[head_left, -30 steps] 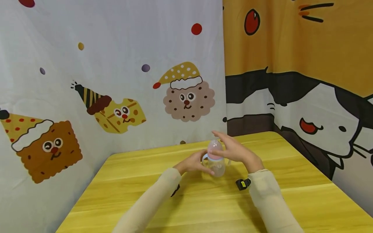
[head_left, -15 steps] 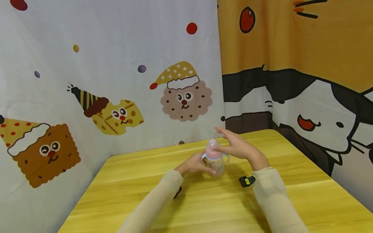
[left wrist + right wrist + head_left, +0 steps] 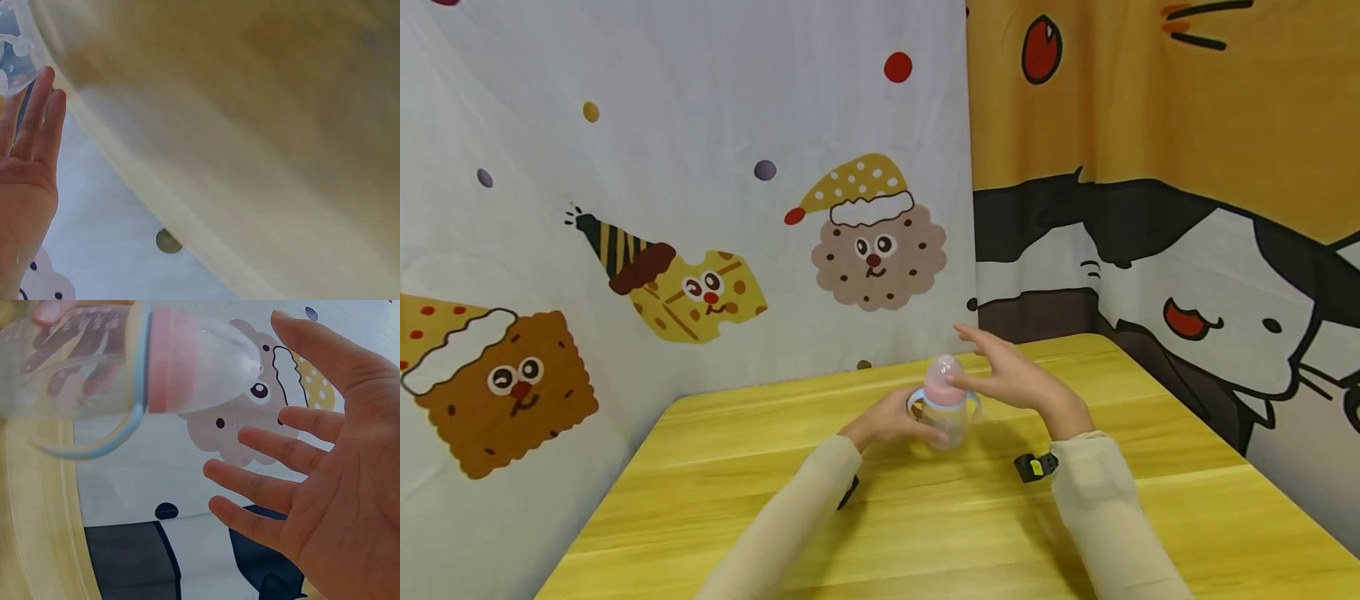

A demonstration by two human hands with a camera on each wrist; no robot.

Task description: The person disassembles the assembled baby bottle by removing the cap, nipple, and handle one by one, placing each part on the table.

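Note:
A clear baby bottle [image 3: 953,422] with a pink collar [image 3: 170,359], a domed clear cap [image 3: 225,362] and two pale blue side handles stands about upright over the table. My left hand [image 3: 887,419] grips its body from the left, thumb in front; in the right wrist view the other fingers show through the plastic. To the right of the cap, my right hand [image 3: 1018,379] is spread with fingers extended. The right wrist view shows a gap between that hand and the cap. Only the bottle's lower end [image 3: 19,56] appears in the left wrist view.
A yellow wood-grain table [image 3: 760,517] lies under both hands. Behind it hangs a white curtain [image 3: 700,83] with cartoon biscuits, and an orange and black one [image 3: 1150,125] stands at the right. A black wrist camera [image 3: 1034,467] sits at the right wrist.
The bottle and left hand have shifted slightly left in the head view. My right hand has moved a little away from the cap, whose dome is now more exposed.

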